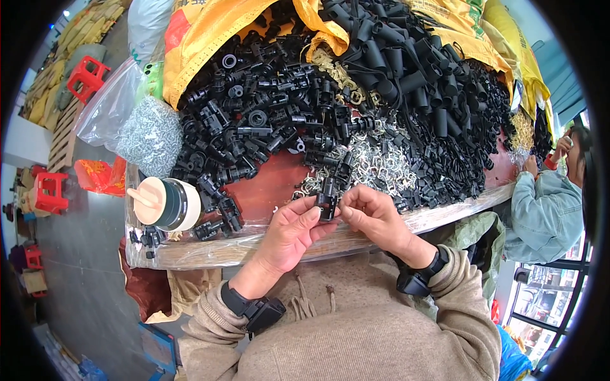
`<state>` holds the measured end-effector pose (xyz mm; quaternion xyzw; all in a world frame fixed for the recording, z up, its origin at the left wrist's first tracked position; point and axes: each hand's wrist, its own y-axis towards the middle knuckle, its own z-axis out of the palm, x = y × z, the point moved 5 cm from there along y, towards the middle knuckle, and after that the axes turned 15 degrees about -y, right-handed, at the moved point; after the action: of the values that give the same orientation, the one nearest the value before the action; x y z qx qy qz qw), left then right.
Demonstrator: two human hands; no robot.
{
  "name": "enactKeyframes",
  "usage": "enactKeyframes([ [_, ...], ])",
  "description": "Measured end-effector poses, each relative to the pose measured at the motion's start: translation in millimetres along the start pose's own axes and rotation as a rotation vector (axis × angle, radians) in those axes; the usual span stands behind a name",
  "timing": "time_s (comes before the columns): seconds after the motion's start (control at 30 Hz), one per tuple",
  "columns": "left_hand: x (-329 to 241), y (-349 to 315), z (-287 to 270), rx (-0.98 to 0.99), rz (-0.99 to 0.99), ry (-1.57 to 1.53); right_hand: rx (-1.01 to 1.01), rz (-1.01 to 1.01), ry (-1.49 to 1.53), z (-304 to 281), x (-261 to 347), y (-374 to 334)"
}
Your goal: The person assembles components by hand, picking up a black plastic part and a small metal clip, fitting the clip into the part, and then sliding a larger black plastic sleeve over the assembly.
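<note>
My left hand (286, 236) grips a small black plastic fitting (328, 193), held upright above the near edge of the table. Close against the fitting's right side, my right hand (376, 219) has thumb and forefinger pinched together. Whatever lies in that pinch, if anything, is too small to make out. Just beyond my hands spreads a heap of small silver metal clips (384, 152), with small black pieces (419, 184) to its right. Similar black fittings (254, 114) are piled at the left, and black tubes (413, 82) lie at the far right.
A lidded jar (181, 206) stands at the table's left corner, beside a clear bag of small metal screws (151, 136). Yellow woven sacks (210, 28) line the back. Another person (546, 203) sits at the right end. Red stools (89, 77) stand on the left floor.
</note>
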<state>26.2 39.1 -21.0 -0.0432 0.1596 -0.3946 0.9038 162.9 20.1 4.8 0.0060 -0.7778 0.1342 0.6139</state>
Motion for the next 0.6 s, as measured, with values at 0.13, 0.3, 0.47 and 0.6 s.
enactKeyframes([
  [0.13,-2,1,-2,0.013,-0.002,-0.033,-0.091,-0.105,-0.107,-3,8,-4],
  [0.3,-2,0,1,0.002,-0.007,-0.028,-0.25,-0.428,-0.537,-8,30,-6],
  [0.47,1,-1,0,-0.044,-0.026,0.004,-0.255,-0.401,-0.451,-10,37,-6],
  [0.6,3,-2,0,-0.075,-0.045,0.018,-0.253,-0.495,-0.5,-4,41,-5],
])
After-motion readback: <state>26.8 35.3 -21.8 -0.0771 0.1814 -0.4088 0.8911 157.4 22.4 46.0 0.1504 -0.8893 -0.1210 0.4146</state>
